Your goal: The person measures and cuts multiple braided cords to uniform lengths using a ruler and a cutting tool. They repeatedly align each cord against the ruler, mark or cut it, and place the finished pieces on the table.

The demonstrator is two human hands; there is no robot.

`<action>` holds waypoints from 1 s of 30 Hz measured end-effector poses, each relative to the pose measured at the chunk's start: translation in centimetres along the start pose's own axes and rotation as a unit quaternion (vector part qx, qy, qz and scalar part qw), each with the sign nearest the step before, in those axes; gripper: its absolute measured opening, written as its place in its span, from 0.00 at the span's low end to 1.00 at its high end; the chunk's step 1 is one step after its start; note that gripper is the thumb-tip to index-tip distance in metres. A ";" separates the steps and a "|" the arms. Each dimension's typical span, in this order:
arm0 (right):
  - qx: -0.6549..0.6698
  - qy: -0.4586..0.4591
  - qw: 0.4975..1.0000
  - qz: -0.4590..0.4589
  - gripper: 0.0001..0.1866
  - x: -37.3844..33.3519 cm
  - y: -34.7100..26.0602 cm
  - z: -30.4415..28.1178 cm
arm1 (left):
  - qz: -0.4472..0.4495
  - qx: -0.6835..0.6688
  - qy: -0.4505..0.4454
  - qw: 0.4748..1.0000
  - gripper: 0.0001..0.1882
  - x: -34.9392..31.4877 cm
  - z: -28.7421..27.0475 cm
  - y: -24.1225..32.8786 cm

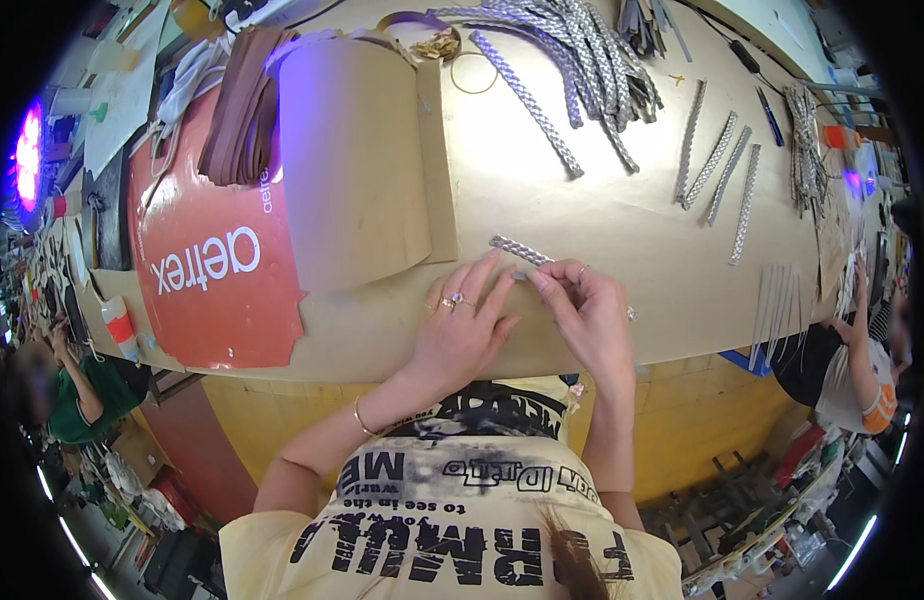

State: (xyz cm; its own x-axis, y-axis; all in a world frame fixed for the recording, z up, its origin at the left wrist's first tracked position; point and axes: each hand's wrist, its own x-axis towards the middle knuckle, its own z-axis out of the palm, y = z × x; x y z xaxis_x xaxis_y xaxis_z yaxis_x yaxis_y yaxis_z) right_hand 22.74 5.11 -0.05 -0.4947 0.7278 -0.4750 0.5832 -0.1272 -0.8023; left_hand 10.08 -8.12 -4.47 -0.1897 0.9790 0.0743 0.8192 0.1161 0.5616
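Note:
A short silver braided strap (520, 250) lies on the brown-covered table in front of me. My right hand (594, 312) is closed in a pinch at the strap's right end, thumb against the fingers. My left hand (462, 322) rests on the table just to the left, palm down with its fingers stretched out, the tips close to the strap. Between the two hands a small grey piece (520, 275) shows at the right thumb's tip; what it is I cannot make out. Part of the strap's right end is hidden by my right fingers.
A pile of silver braided straps (582, 60) lies at the back, with several separate straps (722, 160) to the right. Brown folded strips (244, 110), a tan cardboard sheet (357, 170) and a red box panel (217, 270) lie left. Thin pale strips (777, 300) lie right. Other people work at both sides.

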 end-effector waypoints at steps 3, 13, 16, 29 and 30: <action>-0.025 0.005 0.999 -0.020 0.10 1.0 -0.4 0.7 | -0.024 0.039 0.001 0.999 0.32 0.3 0.0 0.0; -0.169 0.038 0.984 -0.028 0.12 2.7 -1.7 2.6 | -0.070 0.072 0.005 0.995 0.37 0.8 -0.1 0.3; -0.158 0.038 0.987 -0.017 0.13 3.0 -2.0 2.7 | -0.075 0.039 -0.016 0.996 0.38 1.0 -0.2 0.2; -0.205 0.042 0.978 -0.008 0.13 3.4 -2.6 3.0 | -0.048 0.034 -0.007 0.998 0.38 1.2 -0.2 -0.3; -0.209 0.041 0.977 -0.011 0.13 3.4 -2.6 3.0 | -0.048 0.032 -0.006 0.998 0.38 1.2 -0.2 -0.3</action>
State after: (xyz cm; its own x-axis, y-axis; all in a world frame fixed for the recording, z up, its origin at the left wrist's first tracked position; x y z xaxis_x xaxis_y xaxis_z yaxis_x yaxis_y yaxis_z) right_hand 17.65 5.91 -0.64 -0.4675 0.7805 -0.4150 0.7930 0.1629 -0.5870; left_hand 9.47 -7.02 -4.38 -0.2630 0.9647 0.0118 0.8300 0.2200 0.5126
